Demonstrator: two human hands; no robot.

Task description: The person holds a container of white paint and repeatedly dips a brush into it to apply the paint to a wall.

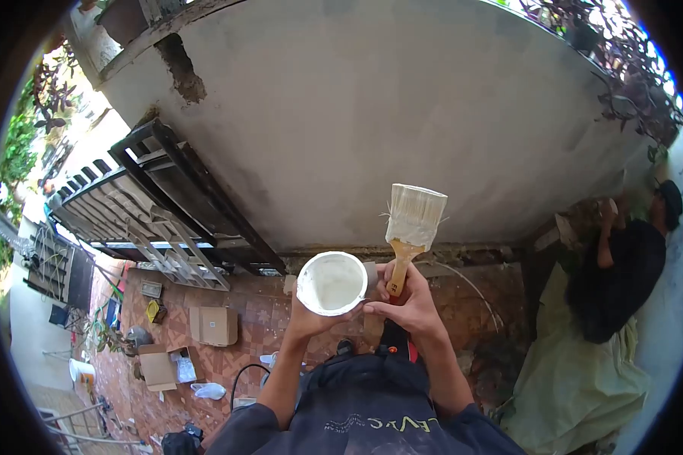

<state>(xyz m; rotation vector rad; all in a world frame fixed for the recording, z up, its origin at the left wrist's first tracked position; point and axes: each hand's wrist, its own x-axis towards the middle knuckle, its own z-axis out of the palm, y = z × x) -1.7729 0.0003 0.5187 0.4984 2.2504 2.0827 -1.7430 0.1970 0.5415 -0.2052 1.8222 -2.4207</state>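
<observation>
A white tub (332, 283) with pale, whitish stuff inside is held by my left hand (308, 317), its open top facing up. My right hand (416, 305) grips the wooden handle of a wide paintbrush (417, 216). The brush stands bristles up, and its pale bristles look coated with white near the base. My right fingers are close beside the tub's right rim. Beyond both hands rises a grey-white wall (432, 114).
A person in dark clothes (622, 273) is at the right, by a pale green cloth (577, 379). A black metal gate (197, 182) and a ladder (178, 250) lean at the left. Cardboard boxes (213, 326) lie on the tiled floor (258, 303).
</observation>
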